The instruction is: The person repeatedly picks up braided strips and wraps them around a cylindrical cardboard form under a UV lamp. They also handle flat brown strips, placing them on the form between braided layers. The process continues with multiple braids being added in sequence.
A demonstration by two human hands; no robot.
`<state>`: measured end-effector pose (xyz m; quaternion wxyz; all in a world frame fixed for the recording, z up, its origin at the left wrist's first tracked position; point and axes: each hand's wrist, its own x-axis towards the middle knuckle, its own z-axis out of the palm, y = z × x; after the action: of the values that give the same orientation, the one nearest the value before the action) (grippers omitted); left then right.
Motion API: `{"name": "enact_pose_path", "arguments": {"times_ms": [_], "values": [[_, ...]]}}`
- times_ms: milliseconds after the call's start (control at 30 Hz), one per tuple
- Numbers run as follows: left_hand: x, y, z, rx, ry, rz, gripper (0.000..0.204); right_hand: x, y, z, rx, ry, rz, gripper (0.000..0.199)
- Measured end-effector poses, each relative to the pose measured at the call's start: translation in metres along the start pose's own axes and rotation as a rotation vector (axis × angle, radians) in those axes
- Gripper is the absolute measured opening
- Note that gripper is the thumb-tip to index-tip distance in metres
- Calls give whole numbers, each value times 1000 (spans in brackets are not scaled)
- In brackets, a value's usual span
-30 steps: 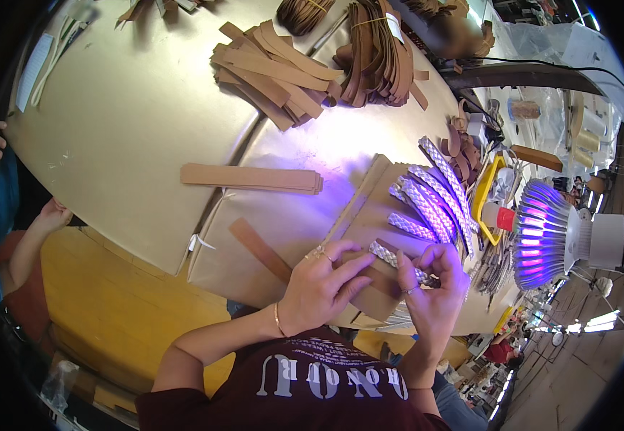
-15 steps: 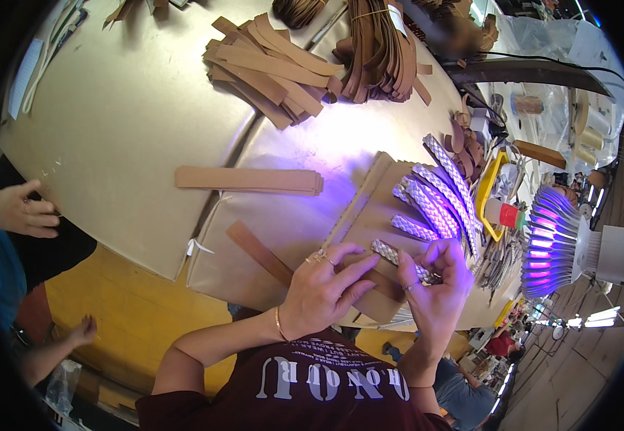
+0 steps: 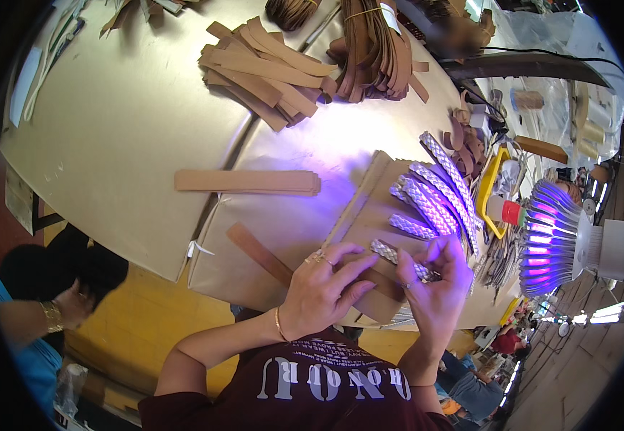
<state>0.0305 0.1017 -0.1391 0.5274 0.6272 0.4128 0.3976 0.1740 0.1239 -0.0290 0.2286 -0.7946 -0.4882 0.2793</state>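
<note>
My left hand (image 3: 326, 285) is closed at the board's near edge, thumb and forefinger together on a brown leather strip (image 3: 382, 282). My right hand (image 3: 437, 279) pinches a short grey-white braided strap (image 3: 385, 250), whose far end sticks out past the fingers. The braided strap lies close to the leather strip between both hands. More braided straps (image 3: 434, 205) fan out just beyond my right hand under violet light. Another brown strip (image 3: 258, 251) lies to the left and runs toward my left hand. My fingers hide the exact grip on both pieces.
A finned lamp (image 3: 552, 237) glows violet at the right, beside a red-and-white bottle (image 3: 506, 212) and a yellow-handled tool (image 3: 489, 190). A neat strip stack (image 3: 247, 181) and a loose strip pile (image 3: 265, 68) lie farther off. Another person's hand (image 3: 75, 305) is at the left.
My hands stay nearly in place with the same pieces. At the left, the other person has moved away from the table edge and lower in the picture.
</note>
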Motion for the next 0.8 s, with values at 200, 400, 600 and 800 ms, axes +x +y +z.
{"name": "enact_pose_path", "arguments": {"times_ms": [200,400,600,800], "values": [[3,3,-1,18,-54,-26,52,-1,5,0,-109,38,-45,29],[6,4,-2,124,-71,6,48,-11,13,-35,-345,40,-99,29],[7,8,-1,172,-63,28,44,-16,37,-80,-295,-4,54,34],[9,13,-1,236,-82,28,41,-16,62,-75,-32,-5,61,35]]}}
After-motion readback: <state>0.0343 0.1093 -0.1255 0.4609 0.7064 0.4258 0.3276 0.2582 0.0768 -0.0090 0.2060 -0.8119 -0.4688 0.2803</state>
